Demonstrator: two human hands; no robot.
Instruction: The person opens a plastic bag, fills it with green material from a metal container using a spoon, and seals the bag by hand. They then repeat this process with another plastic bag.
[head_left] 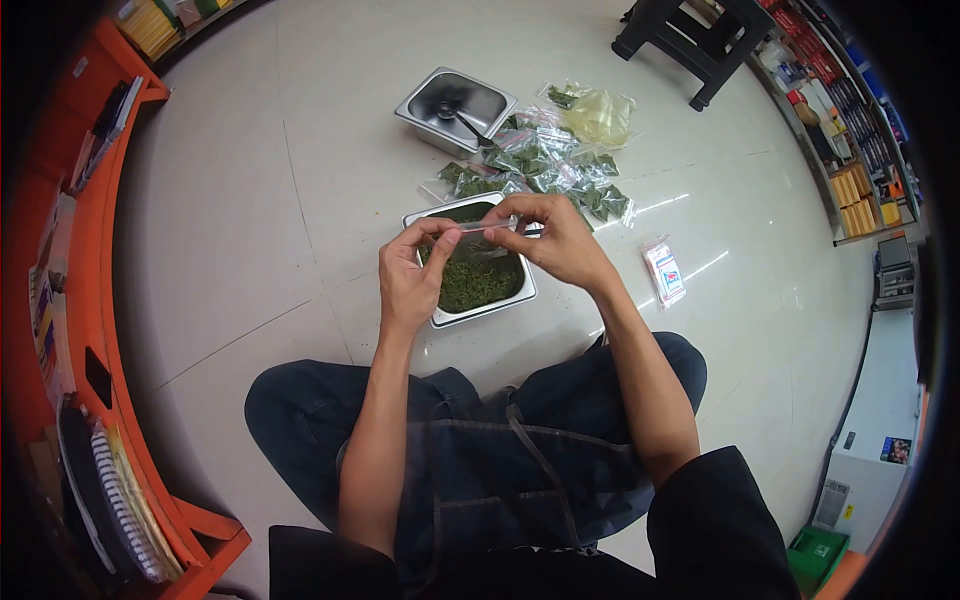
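While the person sits cross-legged on a glossy tiled floor, the left hand and right hand pinch the top edge of a small clear plastic bag. It is held directly above a rectangular steel tray of dry green leaves, probably so spills fall back in. Filled bags lie heaped beyond.

Floor: pale glossy tiles.
Steel pan, far side: holds only a metal scoop.
Heap of small clear bags filled with green leaf, just beside that pan.
Yellowish plastic bag, touching the heap's far edge.
Red-and-white packet, flat on the floor, apart to the right.
Black stool, top of view.
Orange shelving, left, with books and spiral notebooks.
Stocked shelves, right.
Green crate, lower right.
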